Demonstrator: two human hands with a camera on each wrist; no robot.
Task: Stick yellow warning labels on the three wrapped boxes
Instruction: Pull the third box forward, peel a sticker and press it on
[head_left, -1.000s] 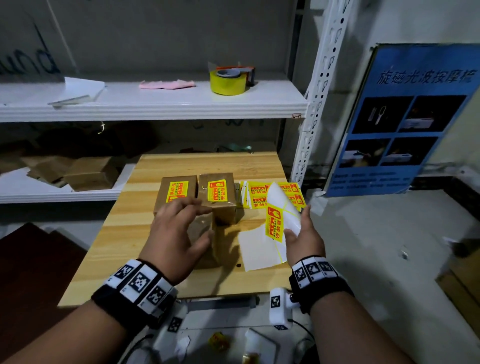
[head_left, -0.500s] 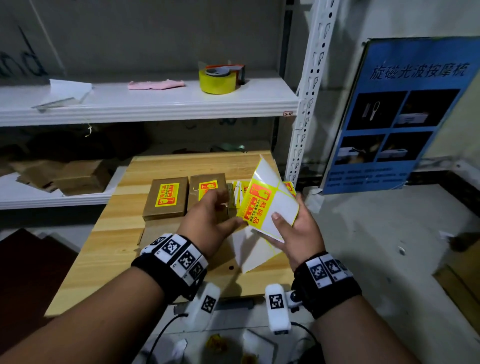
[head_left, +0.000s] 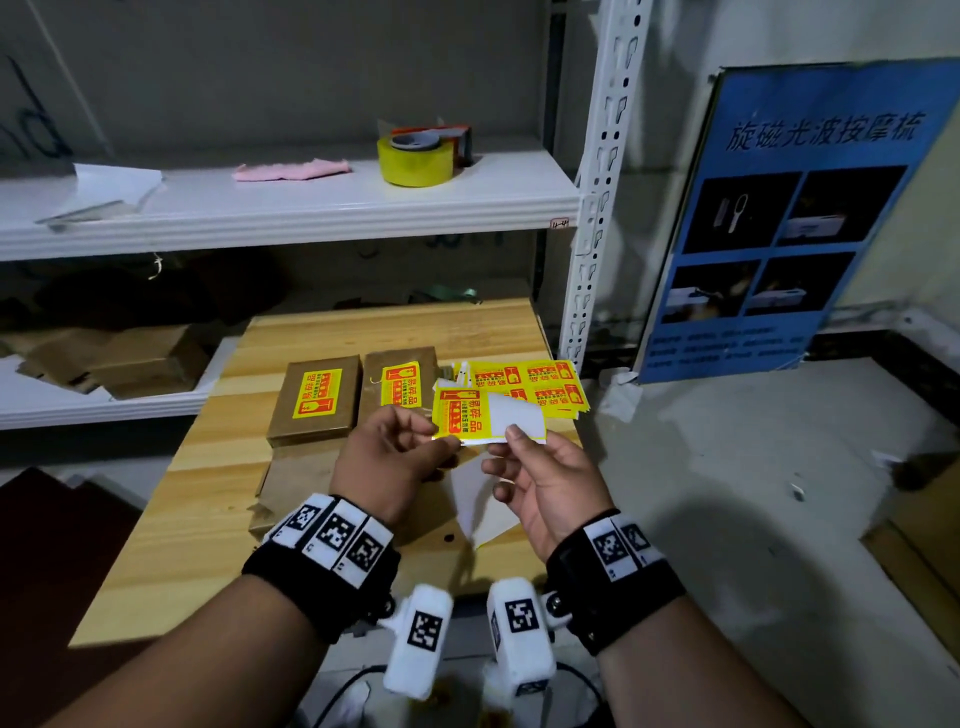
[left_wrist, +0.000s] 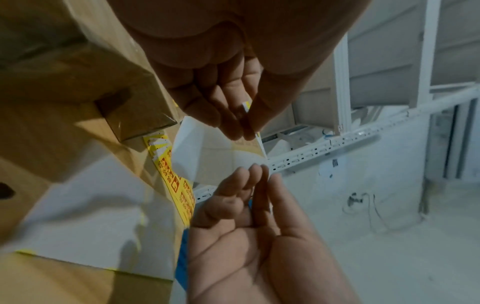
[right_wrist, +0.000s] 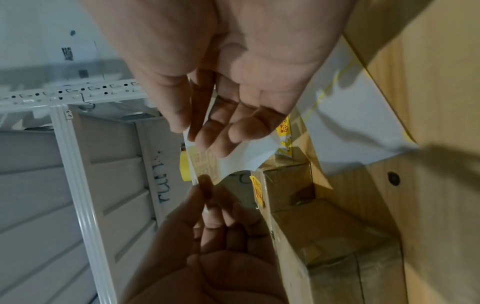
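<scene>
Two brown wrapped boxes bear yellow labels: the left box (head_left: 317, 397) and the middle box (head_left: 400, 384). A third, bare wrapped box (head_left: 296, 480) lies nearer on the wooden table (head_left: 197, 499), partly hidden by my left wrist. Above the table both hands hold one label sheet. My left hand (head_left: 441, 437) pinches the yellow label (head_left: 460, 413) at its lower corner. My right hand (head_left: 511, 435) pinches the white backing (head_left: 519, 418), which has partly come away from the label. In the left wrist view my left fingertips (left_wrist: 244, 125) press together on the sheet's edge.
A stack of yellow label sheets (head_left: 545, 384) lies at the table's right edge, with a loose white backing sheet (head_left: 478, 506) nearer me. The white shelf (head_left: 311, 208) behind holds a yellow tape roll (head_left: 415, 161) and pink cloth (head_left: 291, 170). A blue poster (head_left: 795, 218) leans at right.
My left hand left the bare box and came over to the sheet in my right hand. Both hands now hold it, and the yellow label has started to separate from the backing.
</scene>
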